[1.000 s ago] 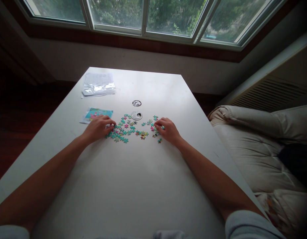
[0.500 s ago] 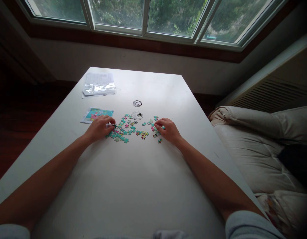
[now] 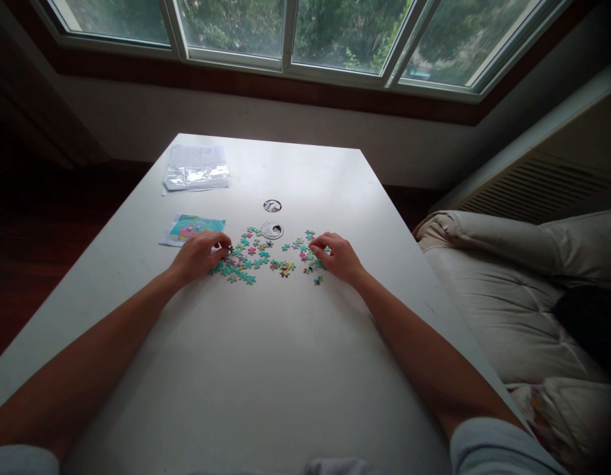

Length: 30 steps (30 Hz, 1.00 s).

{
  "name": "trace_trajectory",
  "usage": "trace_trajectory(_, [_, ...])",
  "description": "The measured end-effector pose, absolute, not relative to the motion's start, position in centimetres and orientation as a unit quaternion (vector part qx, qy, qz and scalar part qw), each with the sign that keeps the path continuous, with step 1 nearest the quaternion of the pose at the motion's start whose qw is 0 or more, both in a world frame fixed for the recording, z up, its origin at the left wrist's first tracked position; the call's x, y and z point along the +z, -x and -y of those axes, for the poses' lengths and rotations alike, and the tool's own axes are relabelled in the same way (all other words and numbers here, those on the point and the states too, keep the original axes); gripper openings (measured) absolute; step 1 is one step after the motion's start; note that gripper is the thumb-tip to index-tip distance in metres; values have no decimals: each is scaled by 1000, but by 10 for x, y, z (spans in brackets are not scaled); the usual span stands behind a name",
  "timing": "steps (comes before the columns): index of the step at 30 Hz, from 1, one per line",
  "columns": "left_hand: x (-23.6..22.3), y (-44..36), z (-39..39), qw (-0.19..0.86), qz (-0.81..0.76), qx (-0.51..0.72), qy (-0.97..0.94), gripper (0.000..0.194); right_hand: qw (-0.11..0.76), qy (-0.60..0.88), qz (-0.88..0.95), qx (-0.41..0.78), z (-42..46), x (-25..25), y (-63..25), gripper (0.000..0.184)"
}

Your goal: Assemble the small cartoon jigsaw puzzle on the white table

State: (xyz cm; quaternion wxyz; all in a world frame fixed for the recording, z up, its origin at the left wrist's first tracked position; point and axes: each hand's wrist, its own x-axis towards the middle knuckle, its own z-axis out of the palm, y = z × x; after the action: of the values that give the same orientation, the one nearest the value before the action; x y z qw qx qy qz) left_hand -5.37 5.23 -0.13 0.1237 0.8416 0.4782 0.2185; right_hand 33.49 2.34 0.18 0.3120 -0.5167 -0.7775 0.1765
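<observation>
Many small jigsaw pieces (image 3: pixel 243 260), mostly turquoise with some pink and yellow, lie scattered on the white table (image 3: pixel 266 369). At their left edge my left hand (image 3: pixel 199 254) is closed, thumb and forefinger pinching a dark-looking puzzle piece (image 3: pixel 231 249). My right hand (image 3: pixel 339 257) rests over the right-hand group of pieces (image 3: pixel 305 254). Its thumb and forefinger curve together in a pinch; what is between the tips is too small to make out. Between the hands sits a joined yellow cluster (image 3: pixel 286 266) showing a cartoon face.
A colourful picture sheet in a clear bag (image 3: pixel 194 227) lies beyond my left hand. Farther back is a clear plastic packet with papers (image 3: pixel 196 168). Two round cutouts, one with a metallic ring (image 3: pixel 272 229), sit mid-table. A padded beige seat (image 3: pixel 493 303) stands along the right.
My right hand has lifted very slightly, with the gap inside its thumb and forefinger showing more. My left hand stays almost where it was, and the scattered pieces look the same.
</observation>
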Motion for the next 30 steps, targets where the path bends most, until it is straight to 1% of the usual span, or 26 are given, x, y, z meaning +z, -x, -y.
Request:
trace_trajectory(3, [0,51,-53,127,-478,232,-838,20,285,508,782,223,-25,13,-347,22])
trace_trajectory(6, [4,43,-49,137,-476,244,-834,20,221,495,795,272,-25,23,-359,23])
trace_trajectory(10, [13,24,-31,208,-458,242,-830,16,132,486,799,327,-21,30,-367,22])
trace_trajectory(14, [20,0,-7,272,-385,215,-855,11,57,457,817,347,-16,36,-365,18])
trace_trajectory(16, [21,-9,2,270,-368,192,-869,10,36,443,830,338,-13,37,-363,15])
trace_trajectory(21, [14,-17,9,232,-341,150,-898,14,37,431,850,300,-6,34,-350,15])
trace_trajectory(27, [10,-18,8,173,-339,143,-914,12,102,408,872,249,-1,23,-328,19])
trace_trajectory(30, [11,-19,10,140,-344,145,-917,15,121,430,867,219,-1,20,-325,20])
